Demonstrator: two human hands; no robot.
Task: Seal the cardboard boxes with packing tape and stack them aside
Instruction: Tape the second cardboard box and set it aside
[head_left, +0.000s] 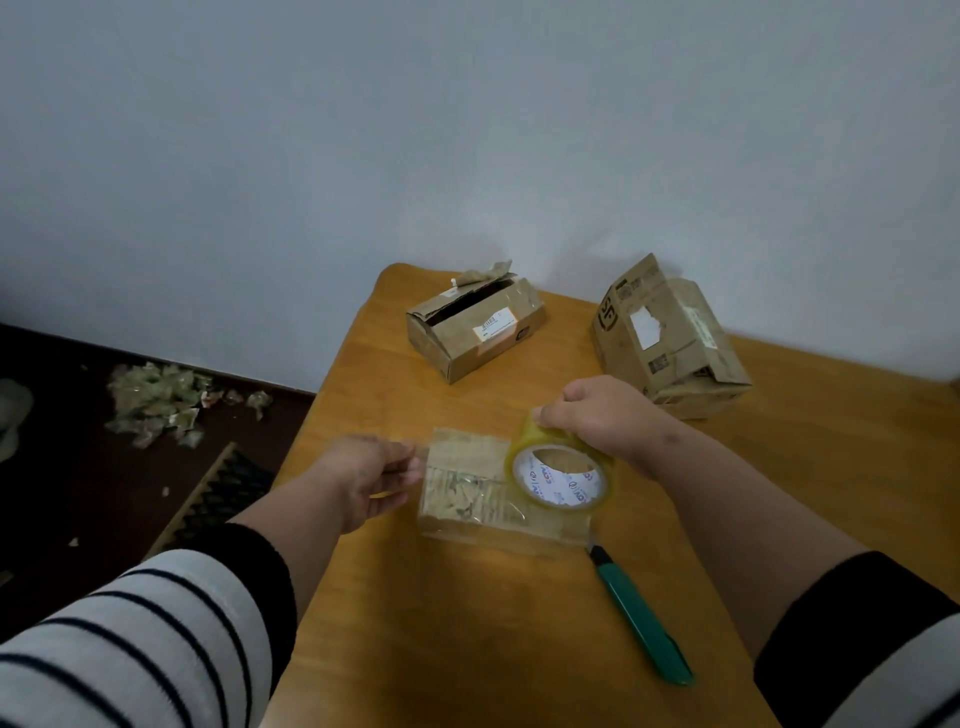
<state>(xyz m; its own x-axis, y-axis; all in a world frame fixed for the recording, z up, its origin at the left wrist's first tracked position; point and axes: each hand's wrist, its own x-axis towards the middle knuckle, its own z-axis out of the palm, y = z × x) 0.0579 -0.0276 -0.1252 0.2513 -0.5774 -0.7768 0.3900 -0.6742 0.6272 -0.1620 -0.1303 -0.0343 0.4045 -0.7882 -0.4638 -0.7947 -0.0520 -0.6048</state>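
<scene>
L fingers (402, 465) pinched the free tape end, thumb and fingertips closed on it, just off the near box's left side. R fingers curled round the top of the roll (558, 475), gripping it over the box's right part. L hand (363, 475) and R hand (602, 418) held a clear strip taut between them, above the box (483, 499), which sat near the tabletop (519, 649) middle, toward the left edge, already glossy w/ tape.

Judged step: laying a strip across the top. To do it well: keep tension even, lower the L end first, press it down over the side, then roll R-ward w/o slack so no wrinkles form. Cutter (641, 618) lay just beside the box's near-right corner, handy for the cut.

2 more boxes toward the far edge: one (475, 332) w/ flap gaping, other (670, 343) crumpled, far right; neither looked sealed. Nothing stacked yet.
</scene>
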